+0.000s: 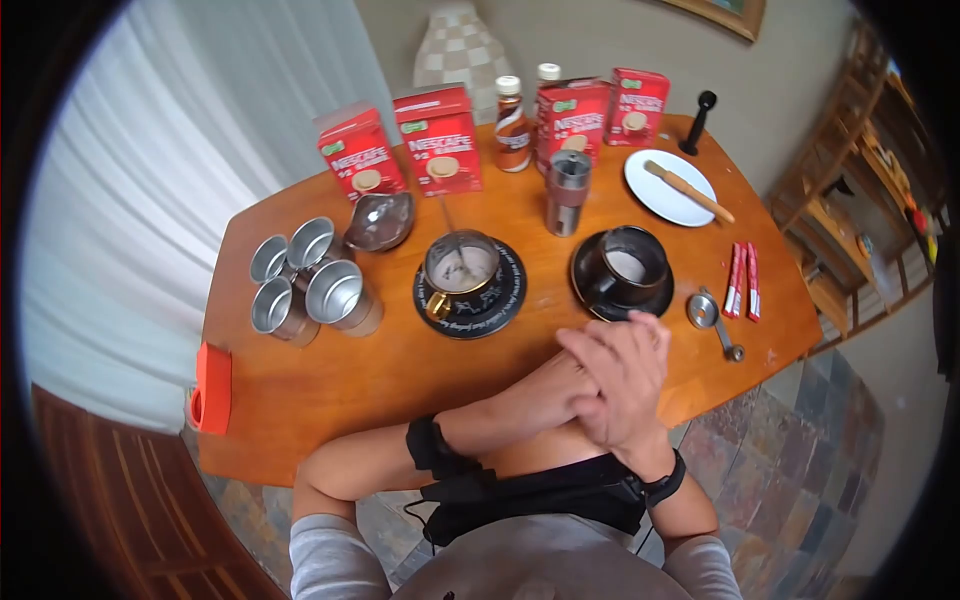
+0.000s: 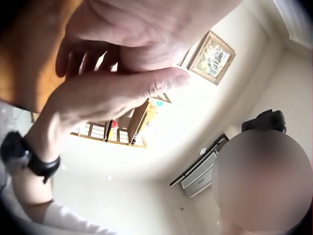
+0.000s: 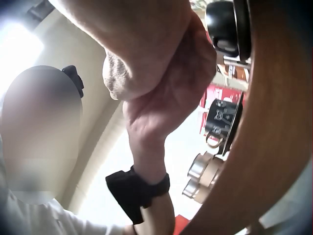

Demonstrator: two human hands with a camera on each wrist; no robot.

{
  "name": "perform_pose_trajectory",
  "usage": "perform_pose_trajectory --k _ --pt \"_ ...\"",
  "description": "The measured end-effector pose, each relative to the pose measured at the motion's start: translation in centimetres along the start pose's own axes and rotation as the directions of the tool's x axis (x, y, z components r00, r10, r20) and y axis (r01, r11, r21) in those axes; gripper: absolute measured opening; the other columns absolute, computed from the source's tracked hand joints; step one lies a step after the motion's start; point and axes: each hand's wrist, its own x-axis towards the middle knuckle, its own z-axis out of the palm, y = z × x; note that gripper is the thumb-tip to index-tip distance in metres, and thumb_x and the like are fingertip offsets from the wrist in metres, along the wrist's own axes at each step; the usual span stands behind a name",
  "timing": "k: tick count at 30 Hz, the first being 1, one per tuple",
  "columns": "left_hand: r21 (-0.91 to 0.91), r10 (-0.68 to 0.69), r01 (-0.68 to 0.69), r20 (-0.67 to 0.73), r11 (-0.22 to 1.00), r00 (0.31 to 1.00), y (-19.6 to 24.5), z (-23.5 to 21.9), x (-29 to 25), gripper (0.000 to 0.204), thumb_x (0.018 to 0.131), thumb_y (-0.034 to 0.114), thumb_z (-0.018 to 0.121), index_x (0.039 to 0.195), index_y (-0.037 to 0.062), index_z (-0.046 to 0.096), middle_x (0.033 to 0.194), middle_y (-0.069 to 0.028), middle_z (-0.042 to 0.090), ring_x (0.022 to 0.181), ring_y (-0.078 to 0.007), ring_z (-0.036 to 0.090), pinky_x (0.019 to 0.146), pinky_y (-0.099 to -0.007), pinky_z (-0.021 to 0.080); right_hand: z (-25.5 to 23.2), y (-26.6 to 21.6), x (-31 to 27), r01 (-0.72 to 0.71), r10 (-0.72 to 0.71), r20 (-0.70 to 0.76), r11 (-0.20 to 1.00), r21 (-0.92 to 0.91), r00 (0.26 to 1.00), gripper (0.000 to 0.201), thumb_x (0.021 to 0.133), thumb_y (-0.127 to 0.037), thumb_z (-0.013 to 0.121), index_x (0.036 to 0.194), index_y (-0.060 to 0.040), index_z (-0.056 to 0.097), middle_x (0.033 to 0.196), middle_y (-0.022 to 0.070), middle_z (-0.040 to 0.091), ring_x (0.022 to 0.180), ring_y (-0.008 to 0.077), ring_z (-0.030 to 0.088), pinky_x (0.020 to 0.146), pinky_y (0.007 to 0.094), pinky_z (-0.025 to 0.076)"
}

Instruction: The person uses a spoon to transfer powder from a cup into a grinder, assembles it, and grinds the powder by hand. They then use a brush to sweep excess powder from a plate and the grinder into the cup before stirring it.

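In front of the body my two hands lie pressed together over the table's near edge, holding no object. My right hand (image 1: 628,385) lies across my left hand (image 1: 560,388), its fingers loosely spread over it; most of the left fingers are hidden. In the left wrist view the right thumb (image 2: 156,84) stretches along the left palm. Just beyond the hands stands a black cup (image 1: 628,268) with pale contents on a black saucer (image 1: 660,306). Left of it, a gold-handled black cup (image 1: 462,270) holds whitish contents and a spoon (image 1: 455,240), on a lettered saucer (image 1: 512,300).
Several metal cups (image 1: 345,295) stand left beside a dark bowl (image 1: 380,222). Red Nescafe boxes (image 1: 440,140) and a bottle (image 1: 512,130) line the back, a steel grinder (image 1: 565,200) before them. Right are a plate (image 1: 650,195) with a brush (image 1: 690,190), sachets (image 1: 745,280) and a crank (image 1: 715,320).
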Motion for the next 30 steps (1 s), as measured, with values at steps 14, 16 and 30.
perform_pose_trajectory --k 14,16,30 --pt "-0.099 -0.263 0.245 -0.438 0.965 0.86 4.0 -6.2 1.7 0.031 0.105 0.019 0.054 0.129 0.0001 0.061 0.082 0.0018 0.058 0.071 -0.0045 0.056 0.061 -0.0199 0.044 -3.2 3.5 -4.9 -0.649 0.716 -0.114 0.679 0.344 0.689 0.057 0.114 -0.036 0.049 0.083 0.0039 0.074 0.068 0.0042 0.062 0.059 0.0103 0.05 0.056 0.0294 0.036" --pt "0.072 -0.129 0.196 -0.53 0.978 0.838 2.7 -7.5 3.0 0.043 0.102 0.018 0.062 0.14 -0.0007 0.054 0.097 -0.0033 0.062 0.084 -0.0084 0.06 0.072 -0.0227 0.05 -3.4 3.9 -5.9 -0.711 0.813 -0.042 0.531 0.461 0.58 0.06 0.115 -0.039 0.046 0.083 0.0033 0.075 0.066 0.0023 0.061 0.058 0.0077 0.049 0.055 0.0269 0.034" --pt "0.009 -0.189 0.266 -0.678 0.964 0.71 -3.4 -9.9 13.3 0.043 0.08 0.009 0.089 0.116 0.0005 0.067 0.101 -0.0042 0.072 0.087 -0.0136 0.067 0.08 -0.0301 0.055 -3.2 4.7 -7.4 -0.703 0.853 0.152 0.297 0.646 0.499 0.054 0.113 -0.038 0.052 0.086 0.0026 0.076 0.065 0.0005 0.058 0.064 0.0076 0.054 0.058 0.0262 0.041"
